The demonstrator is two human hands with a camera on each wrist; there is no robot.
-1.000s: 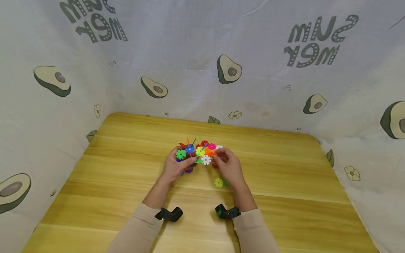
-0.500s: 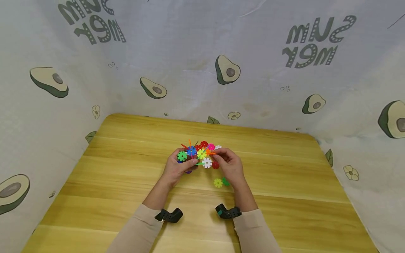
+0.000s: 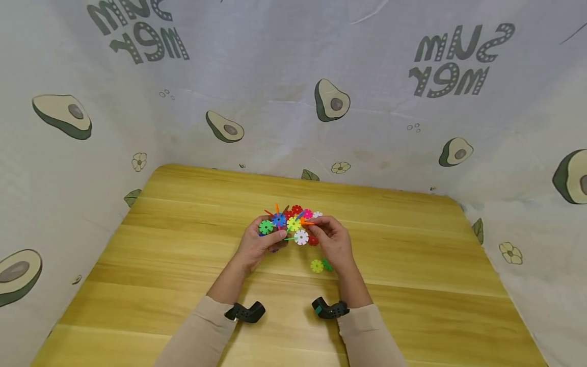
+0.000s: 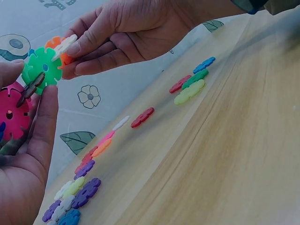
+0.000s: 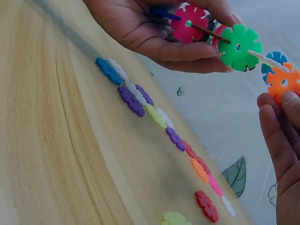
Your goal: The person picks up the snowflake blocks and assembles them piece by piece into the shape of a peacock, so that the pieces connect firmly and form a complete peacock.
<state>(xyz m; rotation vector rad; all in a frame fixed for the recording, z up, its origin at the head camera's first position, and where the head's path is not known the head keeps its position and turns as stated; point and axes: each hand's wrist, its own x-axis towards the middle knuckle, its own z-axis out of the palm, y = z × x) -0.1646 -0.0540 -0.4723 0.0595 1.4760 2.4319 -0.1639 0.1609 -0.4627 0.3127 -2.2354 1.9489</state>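
A joined cluster of notched, flower-shaped plastic discs sits between the two hands above the table. My left hand (image 3: pixel 255 243) grips its left part, around a blue disc (image 3: pixel 278 220) and a green disc (image 3: pixel 266 227). In the left wrist view, the pink disc (image 4: pixel 14 112) lies near the left fingers. My right hand (image 3: pixel 336 242) pinches an orange disc (image 5: pixel 284 83) between thumb and fingers at the cluster's right end. A white disc (image 5: pixel 268 61), edge-on, lies between the green and orange discs; whether orange is fully slotted in, I cannot tell.
Loose discs lie on the wooden table (image 3: pixel 183 275) beneath the hands, among them a yellow-green disc (image 3: pixel 316 266), a red disc (image 5: pixel 206 206) and a purple disc (image 4: pixel 86 192). A printed curtain (image 3: pixel 275 61) stands behind the table.
The cluster has shifted slightly right and down in the head view. The orange disc has turned more edge-on in the right hand's pinch. Both arms stay nearly in place.
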